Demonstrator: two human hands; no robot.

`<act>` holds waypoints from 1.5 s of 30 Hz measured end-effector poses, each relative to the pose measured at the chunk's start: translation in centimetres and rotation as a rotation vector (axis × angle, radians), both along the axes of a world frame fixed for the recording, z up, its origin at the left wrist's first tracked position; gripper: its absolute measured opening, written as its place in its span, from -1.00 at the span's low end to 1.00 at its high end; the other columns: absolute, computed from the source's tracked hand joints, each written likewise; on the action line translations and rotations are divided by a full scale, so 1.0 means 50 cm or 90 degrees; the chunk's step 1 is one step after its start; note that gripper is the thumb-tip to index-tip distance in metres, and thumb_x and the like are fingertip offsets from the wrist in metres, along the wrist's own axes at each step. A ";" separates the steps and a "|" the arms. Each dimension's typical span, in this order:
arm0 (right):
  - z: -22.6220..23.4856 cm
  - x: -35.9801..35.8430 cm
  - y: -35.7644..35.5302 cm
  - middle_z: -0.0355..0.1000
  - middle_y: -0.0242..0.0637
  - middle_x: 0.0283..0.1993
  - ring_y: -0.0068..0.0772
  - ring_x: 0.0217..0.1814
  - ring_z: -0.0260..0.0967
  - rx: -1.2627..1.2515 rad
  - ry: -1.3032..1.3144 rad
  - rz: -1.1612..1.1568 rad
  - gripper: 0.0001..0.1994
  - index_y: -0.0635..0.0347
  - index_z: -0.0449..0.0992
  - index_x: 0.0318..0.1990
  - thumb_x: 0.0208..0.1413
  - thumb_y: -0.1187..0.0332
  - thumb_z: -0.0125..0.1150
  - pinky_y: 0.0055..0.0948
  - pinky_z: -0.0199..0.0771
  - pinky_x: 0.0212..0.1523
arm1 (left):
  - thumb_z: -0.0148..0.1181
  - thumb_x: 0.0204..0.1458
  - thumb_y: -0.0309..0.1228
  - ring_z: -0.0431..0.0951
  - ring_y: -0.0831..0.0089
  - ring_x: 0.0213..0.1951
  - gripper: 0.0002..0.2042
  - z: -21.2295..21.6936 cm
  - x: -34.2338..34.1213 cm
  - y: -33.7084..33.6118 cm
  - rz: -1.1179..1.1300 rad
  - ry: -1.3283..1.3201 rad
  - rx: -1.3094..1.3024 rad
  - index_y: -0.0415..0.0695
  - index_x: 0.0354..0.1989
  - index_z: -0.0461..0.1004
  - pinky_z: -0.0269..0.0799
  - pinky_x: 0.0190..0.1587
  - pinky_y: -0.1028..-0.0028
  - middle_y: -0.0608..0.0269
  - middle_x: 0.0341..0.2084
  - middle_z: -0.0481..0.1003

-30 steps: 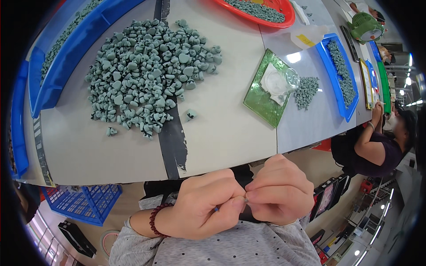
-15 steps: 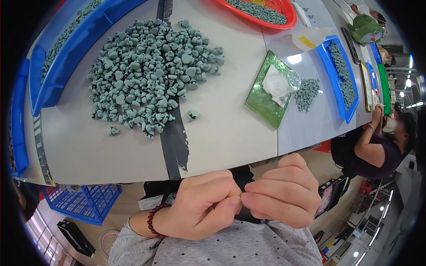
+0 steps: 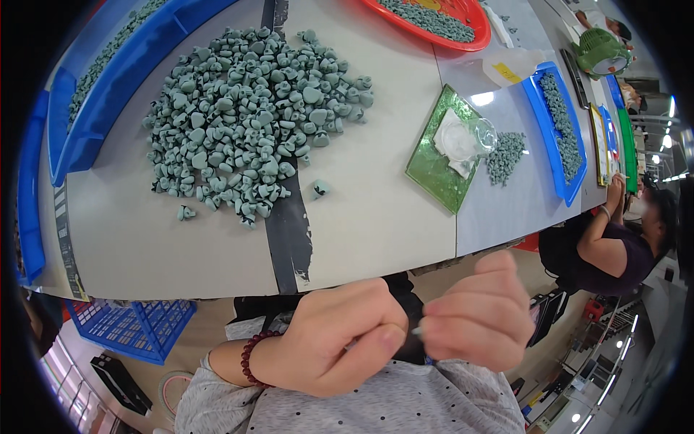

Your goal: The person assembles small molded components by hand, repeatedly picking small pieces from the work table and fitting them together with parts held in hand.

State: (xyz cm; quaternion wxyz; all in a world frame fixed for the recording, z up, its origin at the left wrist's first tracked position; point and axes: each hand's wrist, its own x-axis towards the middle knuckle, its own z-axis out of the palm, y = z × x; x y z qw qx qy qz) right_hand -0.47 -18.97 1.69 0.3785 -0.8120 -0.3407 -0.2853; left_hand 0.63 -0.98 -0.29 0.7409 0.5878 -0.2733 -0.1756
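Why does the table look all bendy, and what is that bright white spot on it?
Head view: the fisheye lens bows the table edge and blackens the corners; the white spot is lamp glare on the grey tabletop beside the green tray; the left hand and right hand look big, being close.

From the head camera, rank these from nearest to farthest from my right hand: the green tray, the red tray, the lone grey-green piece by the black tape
From the right hand:
1. The lone grey-green piece, up and left, beside the black tape.
2. The green tray, straight ahead on the table; close to the first, but slightly farther.
3. The red tray, at the far edge.
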 end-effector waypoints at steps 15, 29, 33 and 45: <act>-0.005 0.120 -0.106 0.38 -0.31 -0.52 -0.37 -0.51 0.31 -0.270 -0.119 -0.338 -0.80 0.27 0.46 -0.52 -0.43 0.65 0.27 -0.52 0.27 -0.49 | -0.08 0.14 -0.28 0.12 0.65 -0.76 -0.71 -0.019 0.000 0.010 -0.179 0.447 -0.321 -0.31 -0.43 0.34 0.01 -0.72 0.65 0.20 -0.74 0.35; -0.005 0.118 -0.102 0.37 -0.29 -0.51 -0.36 -0.51 0.31 -0.269 -0.141 -0.323 -0.79 0.29 0.46 -0.50 -0.42 0.64 0.26 -0.49 0.24 -0.51 | 0.14 0.00 -0.27 0.37 0.59 -0.64 -0.73 0.003 -0.003 0.008 -0.027 0.499 -0.250 -0.22 -0.39 0.27 0.20 -0.65 0.68 0.25 -0.64 0.34; -0.013 0.081 -0.073 0.39 -0.25 -0.52 -0.41 -0.52 0.31 0.071 -0.012 -0.336 -0.83 0.36 0.46 -0.48 -0.34 0.72 0.16 -0.52 0.26 -0.51 | 0.20 -0.05 -0.20 0.36 0.59 -0.65 -0.69 -0.019 0.000 0.008 -0.005 0.314 -0.199 -0.16 -0.41 0.27 0.21 -0.64 0.69 0.24 -0.63 0.36; -0.042 -0.028 0.030 0.43 -0.18 -0.47 -0.43 -0.47 0.32 0.480 0.413 0.071 -0.87 0.39 0.47 -0.43 -0.24 0.66 0.16 -0.56 0.26 -0.46 | 0.05 0.08 -0.30 0.40 0.62 -0.56 -0.74 -0.022 -0.009 0.026 0.033 0.316 -0.245 -0.31 -0.35 0.45 0.21 -0.51 0.66 0.21 -0.55 0.44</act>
